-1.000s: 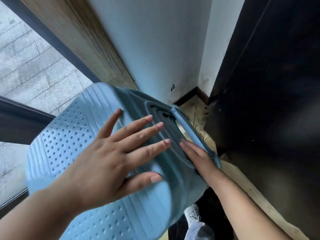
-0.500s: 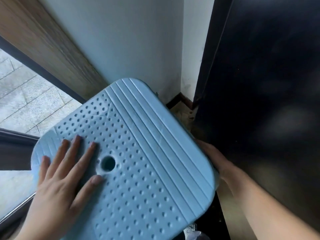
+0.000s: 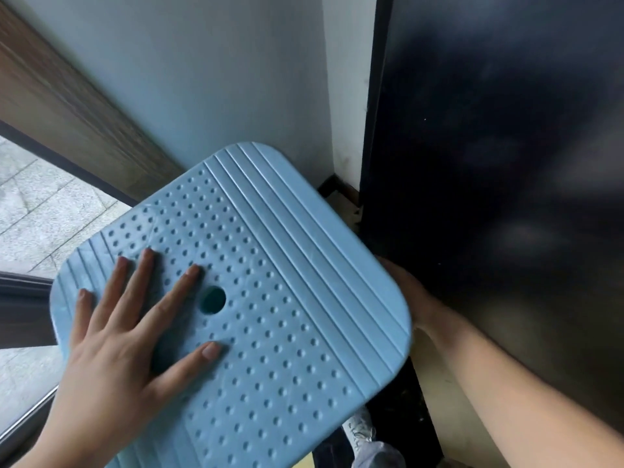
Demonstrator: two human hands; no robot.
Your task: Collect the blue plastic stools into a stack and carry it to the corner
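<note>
A blue plastic stool fills the middle of the view, seat up, with raised dots, ribbed bands and a round centre hole. Anything beneath the seat is hidden. My left hand lies flat on the seat's left part, fingers spread and straight, beside the hole. My right hand is at the seat's right edge, mostly hidden under the rim; its fingers cannot be seen. The stool sits close to the room's corner.
A pale wall runs behind the stool. A large dark panel stands close on the right. A glass window with a dark frame is at the left. A shoe shows below the seat.
The stool has turned from tilted on its side to seat up. My left hand moved from the stool's side onto the seat top. The view has come slightly closer since.
</note>
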